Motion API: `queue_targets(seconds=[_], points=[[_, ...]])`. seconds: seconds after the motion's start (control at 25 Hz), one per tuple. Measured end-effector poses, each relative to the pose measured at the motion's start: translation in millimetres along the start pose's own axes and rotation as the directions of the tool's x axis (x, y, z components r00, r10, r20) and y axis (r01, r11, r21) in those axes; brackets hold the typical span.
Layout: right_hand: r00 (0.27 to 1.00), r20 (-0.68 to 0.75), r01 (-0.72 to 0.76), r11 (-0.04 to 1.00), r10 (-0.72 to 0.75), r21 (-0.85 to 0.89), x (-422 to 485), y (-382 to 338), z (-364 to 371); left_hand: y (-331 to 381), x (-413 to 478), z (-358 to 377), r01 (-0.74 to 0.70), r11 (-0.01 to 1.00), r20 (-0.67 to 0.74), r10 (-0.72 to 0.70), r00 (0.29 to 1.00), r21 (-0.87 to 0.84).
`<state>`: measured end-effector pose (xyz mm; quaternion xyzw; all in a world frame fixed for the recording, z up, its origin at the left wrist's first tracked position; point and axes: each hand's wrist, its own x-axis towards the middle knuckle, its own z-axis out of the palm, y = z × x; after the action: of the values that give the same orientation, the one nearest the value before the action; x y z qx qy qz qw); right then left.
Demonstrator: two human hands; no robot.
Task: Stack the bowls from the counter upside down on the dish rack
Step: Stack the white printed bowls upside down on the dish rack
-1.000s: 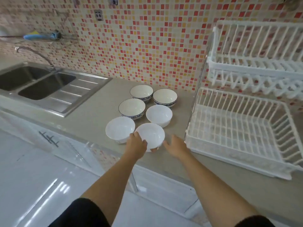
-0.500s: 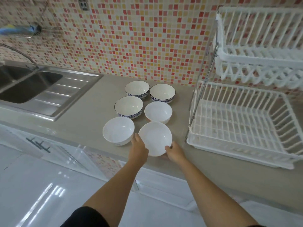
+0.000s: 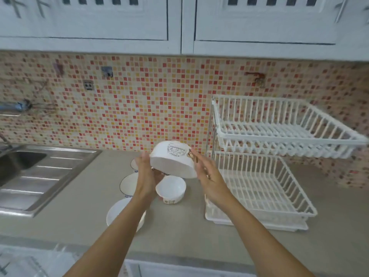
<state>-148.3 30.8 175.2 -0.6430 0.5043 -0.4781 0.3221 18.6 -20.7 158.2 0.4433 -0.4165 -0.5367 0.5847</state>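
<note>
- A steel sink [image 3: 30,176] with a ribbed drainboard sits at the far left of the grey counter [image 3: 79,222].
- Four bowls rest on the counter: a plain white one [image 3: 117,213] nearest, two blue-rimmed ones [image 3: 128,183] behind the left forearm, and a small white one [image 3: 171,189] with a printed band near its foot, too blurred to read.
- The left hand [image 3: 146,172] presses against the left side of the lifted white bowl [image 3: 172,159], fingers up.
- That bowl is held above the counter, turned nearly upside down; its base carries a ring of dark lettering, not legible.
- The right hand [image 3: 207,174] cups its right side.
- The white two-tier dish rack [image 3: 265,176] stands just right, holding nothing.
</note>
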Motion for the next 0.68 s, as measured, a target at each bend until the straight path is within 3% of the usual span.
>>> queue_targets(seconds=[0.2,0.32,0.48,0.68], points=[[0.984,-0.169,0.088,0.971,-0.051,0.221,-0.6,-64.7,-46.2,69.5,-2.5,39.6,-0.081,0.987,0.156,0.102,0.983,-0.138],[0.988,-0.140,0.102,0.970,-0.072,0.222,5.6,-84.7,-92.3,95.9,-2.4,75.3,-0.140,0.987,0.293,0.159,0.943,-0.084],[0.974,-0.206,0.120,0.987,-0.096,0.110,28.1,-88.1,-166.6,123.9,21.4,139.1,-0.359,0.901,0.390,0.248,0.887,0.244],[0.971,-0.217,0.035,0.960,-0.098,-0.279,77.2,-56.6,-231.7,129.6,64.3,224.7,-0.477,0.742,0.464,0.251,0.849,0.471]])
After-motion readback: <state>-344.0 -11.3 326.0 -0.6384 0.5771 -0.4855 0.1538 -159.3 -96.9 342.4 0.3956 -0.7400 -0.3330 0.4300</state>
